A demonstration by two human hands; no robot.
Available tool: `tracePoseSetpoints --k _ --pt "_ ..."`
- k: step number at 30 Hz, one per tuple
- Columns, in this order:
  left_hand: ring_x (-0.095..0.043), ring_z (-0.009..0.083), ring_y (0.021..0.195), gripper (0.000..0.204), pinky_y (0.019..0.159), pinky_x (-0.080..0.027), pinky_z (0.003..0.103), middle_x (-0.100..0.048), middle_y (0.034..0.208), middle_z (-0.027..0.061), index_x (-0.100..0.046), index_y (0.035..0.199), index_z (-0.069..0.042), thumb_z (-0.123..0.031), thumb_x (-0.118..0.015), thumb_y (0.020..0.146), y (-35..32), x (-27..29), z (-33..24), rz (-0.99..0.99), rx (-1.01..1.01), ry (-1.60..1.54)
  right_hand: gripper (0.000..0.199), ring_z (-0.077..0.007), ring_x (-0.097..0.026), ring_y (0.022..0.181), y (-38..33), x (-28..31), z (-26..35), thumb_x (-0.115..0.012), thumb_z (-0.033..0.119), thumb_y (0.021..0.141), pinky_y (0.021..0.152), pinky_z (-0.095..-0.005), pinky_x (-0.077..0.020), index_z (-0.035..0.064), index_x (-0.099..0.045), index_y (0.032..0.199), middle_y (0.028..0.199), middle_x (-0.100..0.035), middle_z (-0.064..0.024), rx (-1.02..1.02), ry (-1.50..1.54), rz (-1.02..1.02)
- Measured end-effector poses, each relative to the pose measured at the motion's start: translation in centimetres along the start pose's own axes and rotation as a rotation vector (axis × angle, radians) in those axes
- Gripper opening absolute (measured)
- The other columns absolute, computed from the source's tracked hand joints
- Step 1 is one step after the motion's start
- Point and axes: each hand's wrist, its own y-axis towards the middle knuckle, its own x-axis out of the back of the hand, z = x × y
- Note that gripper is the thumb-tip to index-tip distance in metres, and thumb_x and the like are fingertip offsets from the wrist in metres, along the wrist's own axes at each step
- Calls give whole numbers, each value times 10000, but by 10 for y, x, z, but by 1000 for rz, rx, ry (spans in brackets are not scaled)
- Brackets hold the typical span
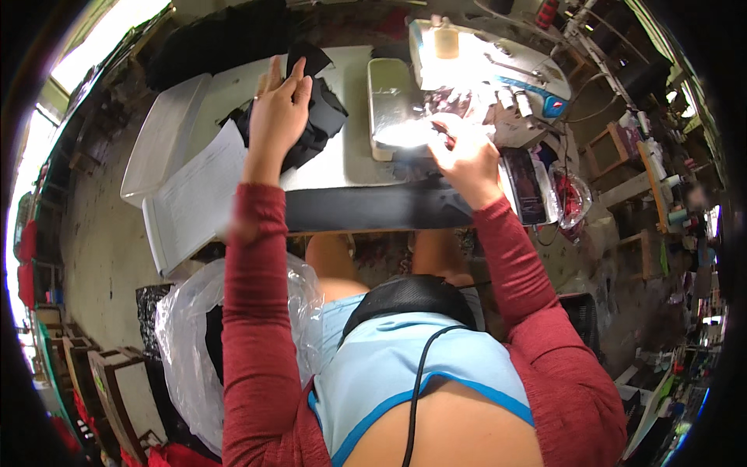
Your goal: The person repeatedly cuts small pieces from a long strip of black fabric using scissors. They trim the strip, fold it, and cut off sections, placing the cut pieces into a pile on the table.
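With left hand (281,113) spread at black fabric pieces (323,118) — right hand (468,162) curled beside pale tray (372,101) — cannot tell whether pinching anything.

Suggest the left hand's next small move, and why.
Probably draw one of the black pieces toward the right hand: the left hand is right at them, while the right hand is across the tabletop, by the pale-rimmed tray. Whether the left already grips one is unclear.

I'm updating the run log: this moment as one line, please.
left hand: at black cloth, grip unclear | right hand: beside tray, grip unclear | paper: left of black cloth
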Motion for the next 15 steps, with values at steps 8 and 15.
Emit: tracePoseSetpoints --k 8,15 --pt "-630 354 779 325 670 -486 432 -664 809 148 -679 814 -73 -386 -597 834 -120 64 53 672 609 152 227 -80 -530 616 -88 29 -69 -688 159 800 571 -241 -441 39 -631 983 728 -609 -26 -313 162 129" --pt "-602 324 813 346 734 -469 401 -638 853 156 -610 895 -20 -338 -685 780 -172 48 39 662 661 -94 264 -99 -578 681 -72 19 -66 -707 184 795 630 -257 -475 32 -638 999 795 -656 -57 -379 241 102"
